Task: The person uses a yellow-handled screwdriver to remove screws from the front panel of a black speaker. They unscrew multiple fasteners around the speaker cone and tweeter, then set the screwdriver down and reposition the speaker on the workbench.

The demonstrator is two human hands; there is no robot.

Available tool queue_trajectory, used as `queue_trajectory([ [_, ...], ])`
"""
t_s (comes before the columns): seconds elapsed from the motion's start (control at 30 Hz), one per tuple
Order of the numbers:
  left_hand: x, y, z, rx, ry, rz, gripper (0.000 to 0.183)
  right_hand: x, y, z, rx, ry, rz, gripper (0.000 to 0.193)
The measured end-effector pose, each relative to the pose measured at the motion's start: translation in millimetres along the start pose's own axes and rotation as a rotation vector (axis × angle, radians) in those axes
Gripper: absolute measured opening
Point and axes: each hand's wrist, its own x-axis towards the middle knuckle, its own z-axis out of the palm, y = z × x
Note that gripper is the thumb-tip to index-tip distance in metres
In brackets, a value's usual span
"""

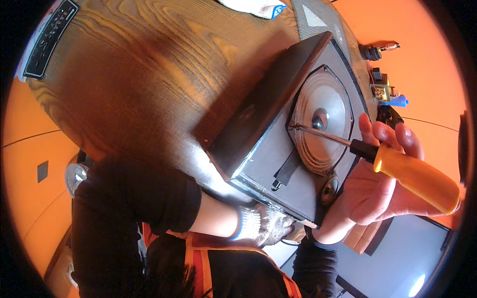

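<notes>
A dark speaker box (268,149) stands tilted on the wooden table, its front panel turned to the right. On that panel sit a large round cone (335,111) with a shiny dome and a small tweeter (329,190). My bare right hand (367,191) holds a screwdriver (417,179) by its yellow-orange handle, thumb on one side and fingers loosely along the other. The shaft's tip rests at the left corner of the cone's frame, seemingly on a screw. In a white, soiled glove, my left hand (271,226) grips the box's near edge; some of its fingertips are hidden.
The wooden table (134,59) spreads to the left and behind. A black panel with knobs (51,37) lies at far left. Further back are a white cloth (253,6) and a grey mesh sheet (323,22). Small parts (382,92) line the right edge; a grey screen-like panel (397,258) is lower right.
</notes>
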Motion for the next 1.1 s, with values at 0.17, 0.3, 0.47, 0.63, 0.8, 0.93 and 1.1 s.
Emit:
queue_trajectory([
  [0.17, 0, 1, 2, 0.110, -0.005, 0.033, 0.047, 2, -3, -6, -0.223, 0.104, 0.135, 0.041],
  [0.3, 1, 2, 3, 0.166, -0.006, 0.048, 0.047, 3, 6, -14, 0.058, 0.071, 0.087, 0.064],
  [0.47, 3, 4, 1, 0.221, -0.012, 0.061, 0.047, -2, -1, -16, -0.215, 0.047, 0.051, 0.043],
  [0.63, 4, 6, 0, 0.265, -0.012, 0.077, 0.047, 2, -5, -11, -0.405, 0.048, -0.040, 0.055],
  [0.8, 4, 9, -2, 0.301, -0.005, 0.085, 0.046, 8, 3, -3, -0.214, 0.164, -0.061, 0.071],
  [0.93, 5, 10, -3, 0.322, -0.001, 0.083, 0.046, 11, 4, -4, -0.148, 0.161, -0.003, 0.073],
  [1.1, 0, 10, -4, 0.340, 0.002, 0.091, 0.046, 14, 2, -3, -0.377, 0.080, 0.014, 0.071],
])
